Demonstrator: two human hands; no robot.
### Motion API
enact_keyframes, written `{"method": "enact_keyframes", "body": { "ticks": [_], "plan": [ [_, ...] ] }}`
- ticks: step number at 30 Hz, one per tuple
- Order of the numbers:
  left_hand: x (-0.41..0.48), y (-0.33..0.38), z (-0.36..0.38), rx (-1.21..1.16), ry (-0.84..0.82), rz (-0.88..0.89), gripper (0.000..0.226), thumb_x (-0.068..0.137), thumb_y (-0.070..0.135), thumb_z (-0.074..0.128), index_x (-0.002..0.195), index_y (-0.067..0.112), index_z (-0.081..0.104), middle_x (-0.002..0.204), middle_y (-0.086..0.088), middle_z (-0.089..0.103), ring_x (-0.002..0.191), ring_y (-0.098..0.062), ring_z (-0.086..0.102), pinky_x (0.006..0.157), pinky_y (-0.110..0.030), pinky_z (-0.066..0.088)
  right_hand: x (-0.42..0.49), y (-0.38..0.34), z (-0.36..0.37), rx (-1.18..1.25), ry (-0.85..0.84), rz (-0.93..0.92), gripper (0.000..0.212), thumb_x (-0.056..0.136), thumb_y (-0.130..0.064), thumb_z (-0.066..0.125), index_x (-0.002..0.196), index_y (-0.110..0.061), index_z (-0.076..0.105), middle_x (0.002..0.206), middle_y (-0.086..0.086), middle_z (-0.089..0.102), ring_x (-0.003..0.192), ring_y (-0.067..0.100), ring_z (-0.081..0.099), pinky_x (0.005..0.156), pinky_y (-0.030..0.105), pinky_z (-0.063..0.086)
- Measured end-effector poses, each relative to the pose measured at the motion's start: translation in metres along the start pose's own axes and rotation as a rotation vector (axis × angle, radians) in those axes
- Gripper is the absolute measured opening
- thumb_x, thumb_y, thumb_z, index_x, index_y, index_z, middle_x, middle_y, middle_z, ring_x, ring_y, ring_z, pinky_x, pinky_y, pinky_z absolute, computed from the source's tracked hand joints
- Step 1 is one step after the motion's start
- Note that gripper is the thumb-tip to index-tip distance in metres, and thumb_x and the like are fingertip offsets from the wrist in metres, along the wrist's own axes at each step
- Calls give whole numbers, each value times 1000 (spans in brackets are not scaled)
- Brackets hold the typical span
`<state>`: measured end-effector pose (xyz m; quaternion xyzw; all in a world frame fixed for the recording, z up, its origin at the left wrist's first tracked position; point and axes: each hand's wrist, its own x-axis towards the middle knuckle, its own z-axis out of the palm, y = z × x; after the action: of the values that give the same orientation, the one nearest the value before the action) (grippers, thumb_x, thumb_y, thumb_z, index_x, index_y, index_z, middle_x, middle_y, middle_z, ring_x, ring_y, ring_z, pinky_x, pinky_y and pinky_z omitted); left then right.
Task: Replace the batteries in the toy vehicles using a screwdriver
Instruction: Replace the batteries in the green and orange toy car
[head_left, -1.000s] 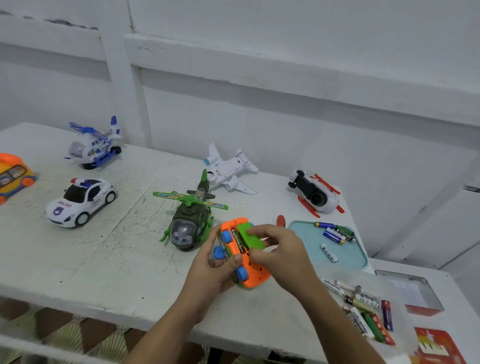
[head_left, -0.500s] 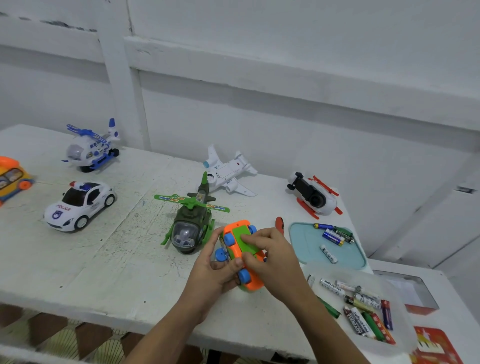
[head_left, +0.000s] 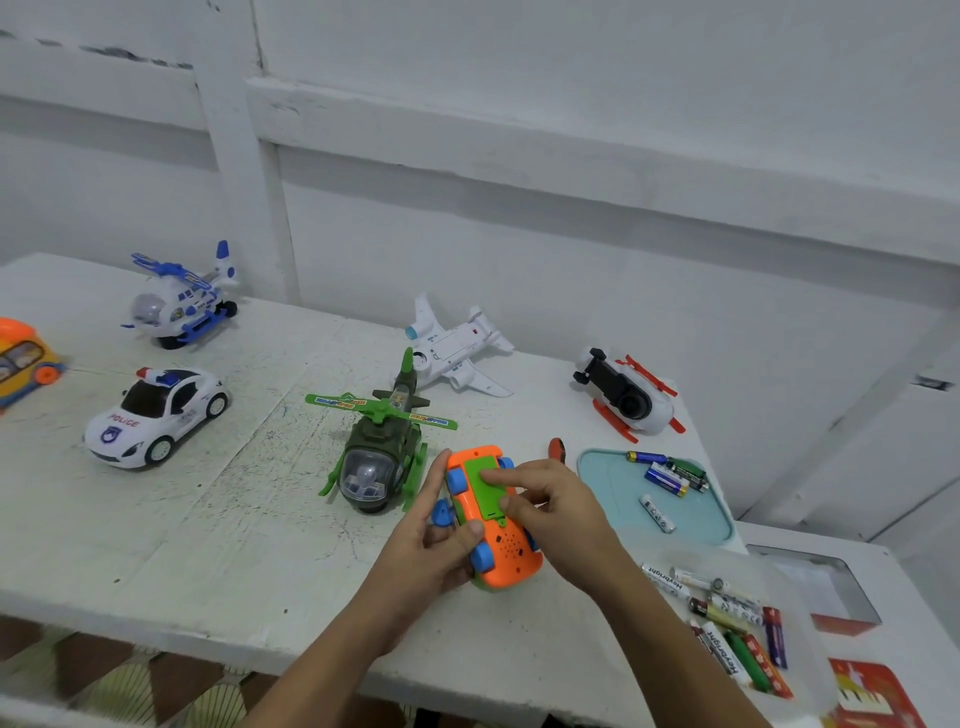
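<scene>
Orange toy car (head_left: 501, 553) belly-up, gripped in our left hand (head_left: 415, 553), our right hand (head_left: 558, 512) curled over it, pressing green cover (head_left: 480, 493).

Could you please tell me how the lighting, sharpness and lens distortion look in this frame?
Head view: soft, even light, faint shadow under the green helicopter, no strong glare; its wide-angle lens stretches the wall rail toward the edges; the orange toy car looks sharp, "POLICE" on the police car legible.
</scene>
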<state>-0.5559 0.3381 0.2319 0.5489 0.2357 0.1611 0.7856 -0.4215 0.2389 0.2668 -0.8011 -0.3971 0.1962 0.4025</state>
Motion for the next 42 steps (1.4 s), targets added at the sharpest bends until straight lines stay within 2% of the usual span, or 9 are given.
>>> {"method": "enact_keyframes", "body": {
  "ticks": [7, 13, 18, 21, 26, 31, 34, 38, 42],
  "plan": [
    [6, -4, 4, 82, 73, 28, 71, 95, 13, 61, 142, 57, 31, 125, 4, 67, 103, -22, 71, 82, -44, 60, 2, -2, -8, 186, -76, 35, 32, 93, -4, 60, 106, -32, 68, 112, 1, 54, 80, -12, 59, 70, 6, 46],
    [4, -4, 10, 51, 117, 91, 61, 97, 3, 52, 125, 57, 45, 108, 8, 73, 97, -20, 72, 66, -31, 60, 23, 5, -40, 479, -186, 205, 32, 93, 12, 50, 106, -10, 68, 106, 12, 64, 78, 19, 70, 70, 28, 59],
    [5, -9, 8, 11, 137, 101, 63, 97, 1, 53, 124, 57, 45, 108, 15, 73, 99, -19, 72, 69, -36, 61, 53, 25, -36, -6, -33, 236, 29, 92, 8, 45, 103, -7, 66, 81, 11, 66, 67, 17, 67, 66, 29, 60],
    [7, -13, 7, 34, 183, 90, 66, 95, 6, 58, 125, 62, 42, 117, 13, 70, 102, -18, 71, 76, -41, 61, 64, 28, -22, -216, -50, 221, 28, 91, 5, 46, 106, -9, 65, 83, 13, 68, 62, 17, 64, 62, 26, 56],
    [9, -17, 5, 70, 220, 91, 66, 91, 17, 68, 121, 69, 41, 124, 12, 66, 106, -17, 69, 85, -46, 59, 79, 34, -3, -394, -24, 188, 21, 86, -1, 56, 100, -6, 69, 96, 14, 71, 90, 28, 67, 81, 34, 54],
    [9, -18, 4, 99, 243, 97, 65, 81, 33, 73, 117, 77, 41, 124, 9, 67, 106, -18, 69, 89, -50, 57, 86, 38, 4, -511, -17, 192, 20, 81, 4, 47, 82, 2, 67, 86, 15, 71, 81, 29, 65, 69, 36, 53],
    [10, -20, 3, 87, 227, 97, 65, 88, 25, 71, 118, 74, 41, 123, 7, 68, 105, -18, 70, 89, -49, 57, 86, 39, 3, -603, -66, 214, 17, 88, 2, 43, 74, -2, 52, 78, 12, 60, 76, 25, 53, 54, 25, 38],
    [10, -20, 2, 95, 199, 90, 64, 94, 18, 63, 122, 70, 39, 121, 6, 70, 106, -18, 69, 91, -48, 56, 75, 34, -10, -441, -116, 230, 18, 93, -6, 41, 83, -4, 56, 86, 23, 64, 75, 27, 59, 69, 32, 49],
    [10, -21, 2, 77, 186, 90, 65, 94, 16, 62, 135, 61, 37, 120, 5, 70, 105, -19, 70, 90, -50, 57, 50, 16, -20, -42, -102, 215, 17, 97, -9, 44, 84, -8, 55, 70, 9, 65, 54, 12, 57, 58, 27, 49]
  ]
}}
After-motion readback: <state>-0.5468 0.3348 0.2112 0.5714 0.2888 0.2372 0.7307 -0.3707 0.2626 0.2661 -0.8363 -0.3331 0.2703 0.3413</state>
